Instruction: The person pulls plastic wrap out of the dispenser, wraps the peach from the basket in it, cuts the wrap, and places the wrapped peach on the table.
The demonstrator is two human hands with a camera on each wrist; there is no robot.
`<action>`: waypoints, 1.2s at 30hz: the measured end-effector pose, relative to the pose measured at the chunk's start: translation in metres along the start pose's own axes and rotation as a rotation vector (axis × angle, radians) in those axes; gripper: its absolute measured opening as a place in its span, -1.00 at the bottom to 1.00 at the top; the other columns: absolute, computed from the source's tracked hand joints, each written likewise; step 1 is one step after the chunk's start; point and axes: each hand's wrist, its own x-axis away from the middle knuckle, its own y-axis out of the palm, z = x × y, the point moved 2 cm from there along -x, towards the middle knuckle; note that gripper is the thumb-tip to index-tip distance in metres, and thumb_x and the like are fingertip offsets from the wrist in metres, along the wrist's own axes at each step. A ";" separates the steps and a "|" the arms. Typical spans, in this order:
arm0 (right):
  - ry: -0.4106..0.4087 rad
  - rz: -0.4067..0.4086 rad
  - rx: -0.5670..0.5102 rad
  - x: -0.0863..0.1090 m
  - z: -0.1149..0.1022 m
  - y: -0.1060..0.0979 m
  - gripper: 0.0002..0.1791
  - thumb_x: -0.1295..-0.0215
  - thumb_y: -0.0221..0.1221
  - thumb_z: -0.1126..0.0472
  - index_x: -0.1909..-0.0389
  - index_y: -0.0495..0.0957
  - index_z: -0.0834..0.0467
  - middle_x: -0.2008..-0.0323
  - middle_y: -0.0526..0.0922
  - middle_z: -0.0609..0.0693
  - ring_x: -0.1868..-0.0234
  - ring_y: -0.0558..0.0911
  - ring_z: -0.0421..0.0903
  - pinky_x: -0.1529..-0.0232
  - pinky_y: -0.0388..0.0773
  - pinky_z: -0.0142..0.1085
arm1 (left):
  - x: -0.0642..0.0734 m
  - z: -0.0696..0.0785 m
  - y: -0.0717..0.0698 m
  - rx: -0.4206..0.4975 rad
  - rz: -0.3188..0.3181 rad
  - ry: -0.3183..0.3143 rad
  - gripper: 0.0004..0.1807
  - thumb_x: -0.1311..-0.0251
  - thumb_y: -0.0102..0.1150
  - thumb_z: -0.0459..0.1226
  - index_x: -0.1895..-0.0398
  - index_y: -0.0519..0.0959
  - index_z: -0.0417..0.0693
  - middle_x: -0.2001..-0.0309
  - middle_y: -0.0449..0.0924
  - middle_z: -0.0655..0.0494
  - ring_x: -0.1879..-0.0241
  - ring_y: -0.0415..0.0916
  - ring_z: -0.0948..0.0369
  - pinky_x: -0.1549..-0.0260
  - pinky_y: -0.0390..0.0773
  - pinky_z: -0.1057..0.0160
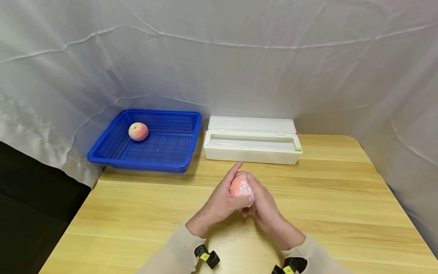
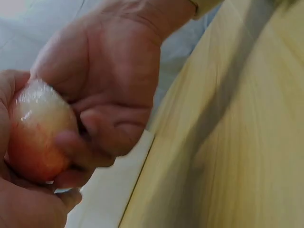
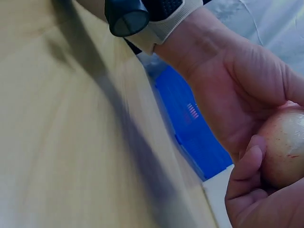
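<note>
A pink and cream peach [image 1: 239, 185] is held between both hands above the wooden table. Glossy, wrinkled clear film covers at least part of its skin, seen also on the peach [image 2: 40, 128] in the left wrist view. The left hand [image 1: 220, 199] grips it from the left, thumb across the near side and one finger pointing up past it. From the right, the right hand [image 1: 265, 203] clasps it, its thumb near the top. In the right wrist view the peach [image 3: 287, 145] sits between the two palms; its underside is hidden by fingers.
A second peach [image 1: 138, 131] lies in a blue plastic basket [image 1: 186, 156] at the back left. Behind the hands stands a long white box [image 1: 249, 155] with its lid [image 1: 251, 124] raised and a pale roll inside. Grey cloth [image 1: 253, 76] hangs behind the table.
</note>
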 end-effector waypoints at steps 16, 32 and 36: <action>0.021 -0.087 0.253 -0.007 -0.010 -0.004 -0.31 -0.65 -0.22 -0.29 0.08 0.57 0.25 0.51 0.57 0.04 0.60 0.51 -0.11 0.65 0.53 -0.33 | -0.009 0.004 0.001 0.033 0.063 0.036 -0.63 -0.56 0.12 -0.08 -0.28 0.67 0.05 -0.20 0.72 0.08 -0.16 0.63 0.17 -0.28 0.55 0.16; -0.198 0.180 0.639 -0.016 -0.019 -0.004 -0.27 -0.68 -0.33 -0.28 0.27 0.59 0.19 0.57 0.55 0.09 0.72 0.51 -0.04 0.74 0.51 -0.23 | -0.015 0.006 0.008 -0.096 0.272 0.021 -0.55 -0.67 -0.18 -0.01 -0.22 0.70 0.11 -0.15 0.74 0.11 -0.14 0.63 0.14 -0.16 0.61 0.07; -0.143 0.190 0.627 -0.018 -0.021 -0.006 -0.26 -0.67 -0.28 -0.29 0.27 0.62 0.22 0.61 0.56 0.08 0.74 0.50 -0.05 0.75 0.49 -0.24 | -0.015 0.007 0.008 -0.118 0.279 -0.025 -0.53 -0.67 -0.21 0.05 -0.31 0.65 0.20 -0.24 0.69 0.17 -0.22 0.59 0.14 -0.23 0.58 0.00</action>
